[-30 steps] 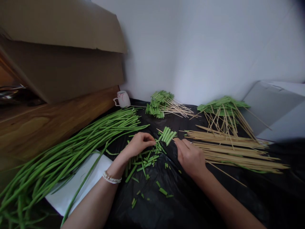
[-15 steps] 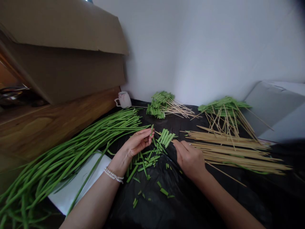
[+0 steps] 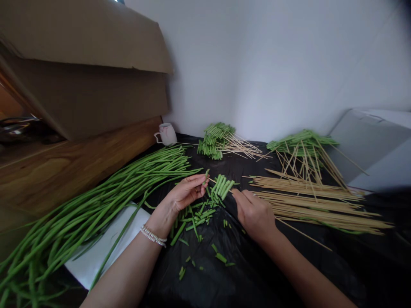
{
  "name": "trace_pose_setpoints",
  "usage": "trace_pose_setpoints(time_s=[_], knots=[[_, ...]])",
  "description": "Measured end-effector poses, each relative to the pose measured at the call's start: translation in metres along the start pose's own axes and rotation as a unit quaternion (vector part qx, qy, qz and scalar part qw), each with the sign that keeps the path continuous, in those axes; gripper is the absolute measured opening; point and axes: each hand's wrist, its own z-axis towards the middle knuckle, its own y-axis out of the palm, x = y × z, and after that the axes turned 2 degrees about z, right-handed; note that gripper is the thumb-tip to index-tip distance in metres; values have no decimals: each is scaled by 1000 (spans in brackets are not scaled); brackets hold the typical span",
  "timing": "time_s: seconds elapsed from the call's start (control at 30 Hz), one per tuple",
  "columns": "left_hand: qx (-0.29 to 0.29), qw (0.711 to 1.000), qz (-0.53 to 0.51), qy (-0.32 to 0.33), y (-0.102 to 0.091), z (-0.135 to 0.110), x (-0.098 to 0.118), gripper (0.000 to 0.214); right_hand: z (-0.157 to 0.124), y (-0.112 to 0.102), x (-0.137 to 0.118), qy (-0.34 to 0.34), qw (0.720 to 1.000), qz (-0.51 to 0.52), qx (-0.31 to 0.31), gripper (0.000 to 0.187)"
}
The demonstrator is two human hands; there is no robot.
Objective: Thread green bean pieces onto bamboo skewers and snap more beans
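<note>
My right hand [image 3: 255,214] is closed round one end of a wooden skewer [image 3: 212,180]. Several cut green bean pieces [image 3: 222,186] sit side by side on that skewer, crosswise to it. Between thumb and fingers my left hand [image 3: 189,190] pinches a single bean piece [image 3: 206,174] at the skewer's far tip. Loose cut pieces [image 3: 202,216] lie on the black plastic sheet [image 3: 244,265] below my hands. Long uncut beans [image 3: 122,192] spread out left of my left hand, partly over a white sheet [image 3: 112,244].
Bare skewers [image 3: 321,207] lie in rows to the right. Behind are two piles of filled skewers, one in the middle [image 3: 218,139] and one at right [image 3: 302,143]. A mug [image 3: 167,134] stands by the wall, near a cardboard box [image 3: 96,85]. A white box [image 3: 369,145] stands at far right.
My right hand has shifted slightly left with the skewer. The bean piece in my left hand now meets the skewer's tip, my fingers having moved a little right.
</note>
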Motion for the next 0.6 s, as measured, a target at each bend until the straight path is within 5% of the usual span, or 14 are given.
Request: trace_pose_setpoints(time_s=[0.6], knots=[[-5,1000,15,1,-1,0,-1,11,0,0,-1,-1,1000,5,3,26]])
